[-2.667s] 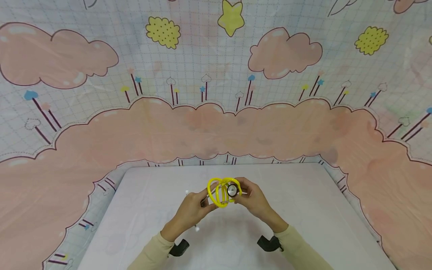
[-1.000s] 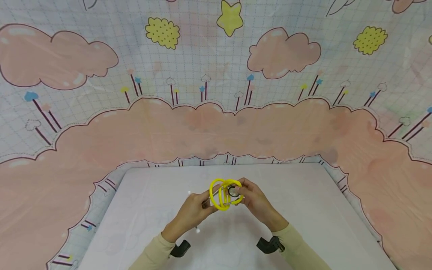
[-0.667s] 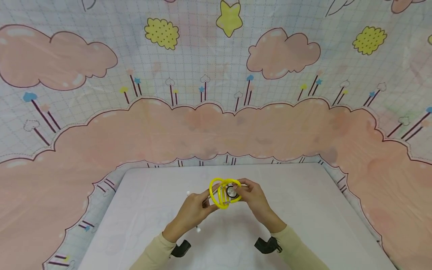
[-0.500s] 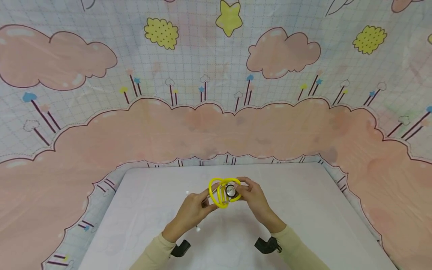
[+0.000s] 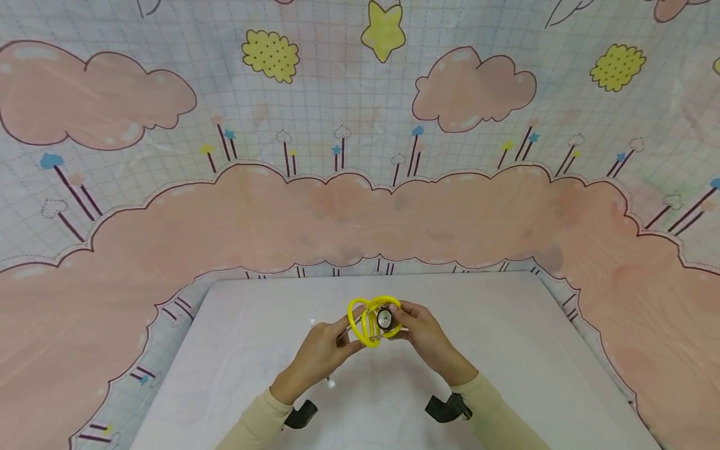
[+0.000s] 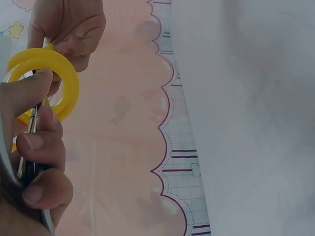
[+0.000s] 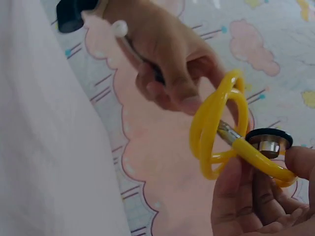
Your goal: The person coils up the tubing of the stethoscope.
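Observation:
A stethoscope with yellow tubing [image 5: 351,320] wound into loops is held between both hands above the white table. My left hand [image 5: 317,351] grips its metal ear tubes [image 6: 33,123], fingers curled round them in the left wrist view. A white ear tip [image 7: 119,28] sticks out behind that hand. On the other side, my right hand [image 5: 429,340] holds the tubing by the round chest piece [image 5: 385,319], with the thumb at the chest piece's edge. In the right wrist view, the chest piece's dark rim stands just above the tubing and the fingers lie under it.
The white table [image 5: 236,350] spreads beneath both hands. Behind and around it hangs a cloth [image 5: 360,212] printed with pink clouds and stars. Black wrist mounts [image 5: 301,414] sit at both beige sleeves [image 5: 253,420].
The chest piece has turned under my right thumb, which has slid from its face to its edge. My left hand keeps its grip, nearly in place.

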Action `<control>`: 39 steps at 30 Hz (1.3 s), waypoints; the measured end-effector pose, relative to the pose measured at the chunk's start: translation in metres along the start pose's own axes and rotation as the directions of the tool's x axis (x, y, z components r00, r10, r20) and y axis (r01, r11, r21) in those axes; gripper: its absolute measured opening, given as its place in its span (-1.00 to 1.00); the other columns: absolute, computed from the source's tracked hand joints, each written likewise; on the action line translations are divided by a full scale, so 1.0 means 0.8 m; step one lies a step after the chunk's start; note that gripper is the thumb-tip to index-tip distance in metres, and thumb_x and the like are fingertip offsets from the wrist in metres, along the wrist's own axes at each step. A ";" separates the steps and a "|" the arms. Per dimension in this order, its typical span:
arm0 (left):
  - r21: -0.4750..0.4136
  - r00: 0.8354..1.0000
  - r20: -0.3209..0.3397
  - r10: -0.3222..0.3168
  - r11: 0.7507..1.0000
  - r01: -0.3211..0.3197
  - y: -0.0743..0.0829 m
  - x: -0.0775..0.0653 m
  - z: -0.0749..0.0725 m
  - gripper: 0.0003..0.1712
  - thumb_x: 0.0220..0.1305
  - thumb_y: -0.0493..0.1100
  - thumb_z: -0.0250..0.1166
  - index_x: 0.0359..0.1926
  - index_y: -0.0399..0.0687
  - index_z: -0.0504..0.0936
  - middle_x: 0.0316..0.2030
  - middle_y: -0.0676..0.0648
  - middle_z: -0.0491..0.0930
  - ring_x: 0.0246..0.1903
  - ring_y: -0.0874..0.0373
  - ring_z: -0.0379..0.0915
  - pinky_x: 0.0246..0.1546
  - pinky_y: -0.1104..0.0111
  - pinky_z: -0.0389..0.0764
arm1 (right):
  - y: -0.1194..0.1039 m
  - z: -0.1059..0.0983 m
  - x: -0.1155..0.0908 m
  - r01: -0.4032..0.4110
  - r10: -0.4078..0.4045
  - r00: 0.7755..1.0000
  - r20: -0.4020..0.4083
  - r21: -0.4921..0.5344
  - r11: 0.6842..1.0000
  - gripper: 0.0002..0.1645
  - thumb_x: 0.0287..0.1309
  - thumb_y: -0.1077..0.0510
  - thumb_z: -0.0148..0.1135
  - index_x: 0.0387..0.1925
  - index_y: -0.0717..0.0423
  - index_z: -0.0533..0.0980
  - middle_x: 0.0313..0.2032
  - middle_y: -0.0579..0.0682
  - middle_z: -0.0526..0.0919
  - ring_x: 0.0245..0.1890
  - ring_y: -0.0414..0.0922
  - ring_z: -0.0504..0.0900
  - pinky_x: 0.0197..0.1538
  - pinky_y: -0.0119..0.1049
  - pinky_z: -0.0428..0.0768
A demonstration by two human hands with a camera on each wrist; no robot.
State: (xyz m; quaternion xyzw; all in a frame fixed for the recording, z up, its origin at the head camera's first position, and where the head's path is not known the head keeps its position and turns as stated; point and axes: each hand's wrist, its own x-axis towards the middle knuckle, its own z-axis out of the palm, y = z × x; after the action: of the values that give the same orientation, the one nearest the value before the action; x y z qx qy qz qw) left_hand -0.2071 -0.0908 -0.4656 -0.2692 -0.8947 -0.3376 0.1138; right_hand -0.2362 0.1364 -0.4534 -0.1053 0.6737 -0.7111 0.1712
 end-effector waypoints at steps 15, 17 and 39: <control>0.037 0.997 0.011 0.076 0.996 -0.077 0.003 0.001 -0.001 -0.21 0.05 -0.06 0.39 0.32 0.25 0.30 -0.74 0.21 0.42 -0.73 0.51 0.17 -0.68 0.61 0.32 | -0.001 0.010 0.003 -0.109 0.107 0.994 0.039 0.052 0.993 -0.32 0.18 -0.16 0.15 0.11 0.29 0.38 -0.22 -0.07 0.62 -0.19 -0.17 0.58 -0.08 -0.25 0.55; 0.046 0.997 0.006 0.073 0.996 -0.073 0.003 0.001 -0.001 -0.22 0.05 -0.05 0.40 0.31 0.26 0.31 -0.74 0.21 0.42 -0.74 0.51 0.16 -0.68 0.61 0.31 | 0.000 0.010 0.004 -0.110 0.108 0.993 0.042 0.058 0.992 -0.36 0.20 -0.10 0.15 0.12 0.29 0.36 -0.17 -0.04 0.59 -0.18 -0.16 0.57 -0.08 -0.26 0.56; 0.006 0.993 0.069 -0.092 0.996 0.092 -0.004 0.005 0.003 -0.16 0.04 0.04 0.39 0.31 -0.01 0.24 -0.71 0.23 0.40 -0.75 0.44 0.21 -0.72 0.55 0.33 | -0.001 0.007 0.002 -0.088 0.085 0.994 -0.065 -0.042 0.995 -0.45 0.20 -0.01 0.15 0.15 0.18 0.38 0.02 0.15 0.55 -0.10 -0.13 0.57 0.00 -0.29 0.51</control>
State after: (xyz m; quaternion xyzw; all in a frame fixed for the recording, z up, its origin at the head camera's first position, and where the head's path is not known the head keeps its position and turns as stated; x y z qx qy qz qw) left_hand -0.2121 -0.0898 -0.4674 -0.2393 -0.9101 -0.3316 0.0674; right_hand -0.2360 0.1310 -0.4524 -0.0574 0.6985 -0.6908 0.1779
